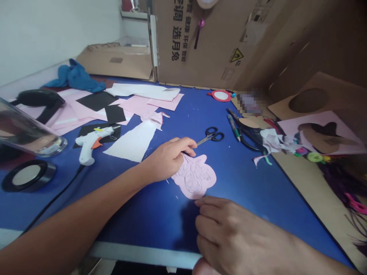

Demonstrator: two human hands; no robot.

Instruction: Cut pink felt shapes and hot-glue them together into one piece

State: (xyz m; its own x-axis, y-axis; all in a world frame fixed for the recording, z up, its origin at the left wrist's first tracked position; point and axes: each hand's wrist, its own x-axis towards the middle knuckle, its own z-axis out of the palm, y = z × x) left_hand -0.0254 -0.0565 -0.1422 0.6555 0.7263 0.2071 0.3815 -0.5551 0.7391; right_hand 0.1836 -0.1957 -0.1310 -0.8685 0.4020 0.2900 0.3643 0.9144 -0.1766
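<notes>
In the head view, a person's hands met over a pink paper cutout (197,179) on a blue tabletop (272,214). The left hand (164,160), fingers bent and partly closed, rested on the piece's upper left edge; the right hand (232,225) was loosely curled at its near edge, though whether it gripped the paper could not be told.

The thin sheet risked creasing or tearing, should the hands pull unevenly. Scissors (210,135) lay with their points beside the left fingertips, where a careless reach could bring a prick. A black cord (61,194) ran close to the left forearm; a snag might drag the white glue gun (90,145) off its black card (79,142). Whether the tool was hot could not be seen.

Pink sheets (133,105), a blue cloth (76,76), a clear glass (25,130) and a black-rimmed roll (46,175) crowded the left side. Behind stood a printed cardboard panel (212,57), with a pale wall (57,26) at left.
</notes>
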